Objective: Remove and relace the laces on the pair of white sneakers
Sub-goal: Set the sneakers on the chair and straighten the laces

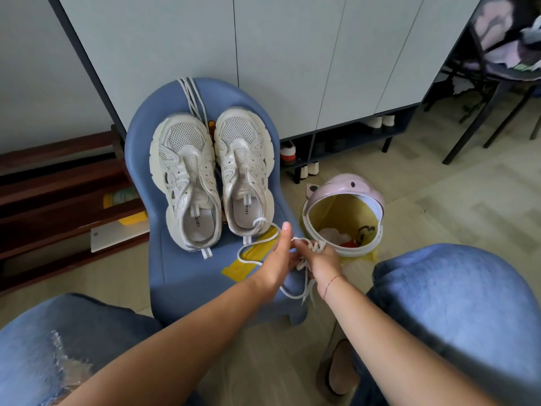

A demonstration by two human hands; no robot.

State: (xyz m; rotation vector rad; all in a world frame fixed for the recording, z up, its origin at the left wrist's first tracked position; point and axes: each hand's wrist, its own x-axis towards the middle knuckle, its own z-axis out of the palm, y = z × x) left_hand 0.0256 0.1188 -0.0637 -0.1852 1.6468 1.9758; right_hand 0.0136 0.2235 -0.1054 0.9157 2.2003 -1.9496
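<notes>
The two sneakers stand side by side on the blue plastic child's chair (175, 276), toes to the seat's back edge and heels toward the person, both with bare eyelets. The white mesh sneaker by the seat's left edge (181, 159) shows "CECE" on its insole. So does the white mesh sneaker at mid-seat (243, 148); the smaller print under the word is unreadable. A spare white lace (191, 98) hangs over the back edge.

At the seat's front right corner a second white flat lace (313, 247) loops from the mid-seat sneaker's heel to the hands. The left hand (276, 256) pinches it, thumb raised clear. The right hand (323, 257) curls its fingers round the bunched part. The mid-seat sneaker lies ahead and left of the grip, its long axis front to back, nearest the left hand. A pink round bin (345, 189) sits on the floor right of the chair.
</notes>
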